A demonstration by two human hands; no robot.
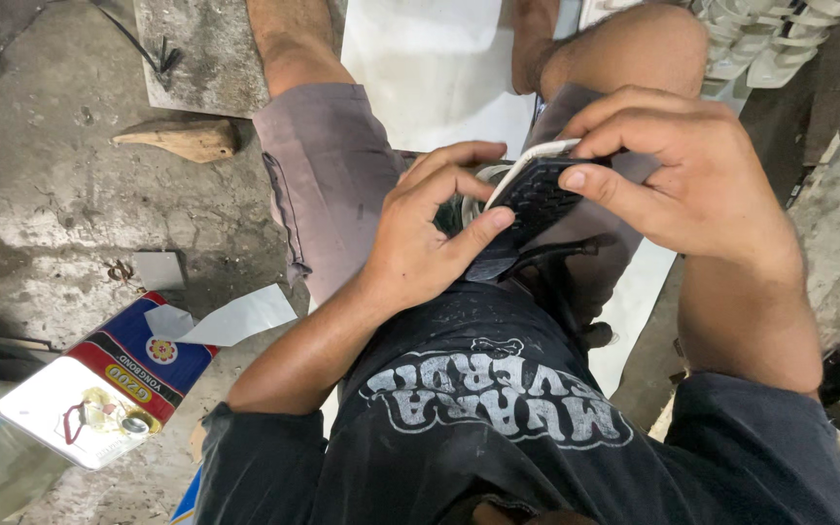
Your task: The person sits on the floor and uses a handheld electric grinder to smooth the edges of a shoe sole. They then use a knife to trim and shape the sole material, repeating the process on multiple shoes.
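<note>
Stained concrete floor (60, 194), adhesive tin (99, 384) lower left. Black treaded shoe sole (535, 202) held over the lap; left hand (430, 228) pinches its lower edge, right hand (692, 170) curled, pressing the top. Looks light, bendy, grippy; best taken by the rims

Stained concrete floor (51, 204) — dim light

Left hand (420, 233) and right hand (692, 175) gripping black treaded shoe sole (535, 199) over lap, rectangular tin can (99, 384) on concrete floor (41, 194)
</note>
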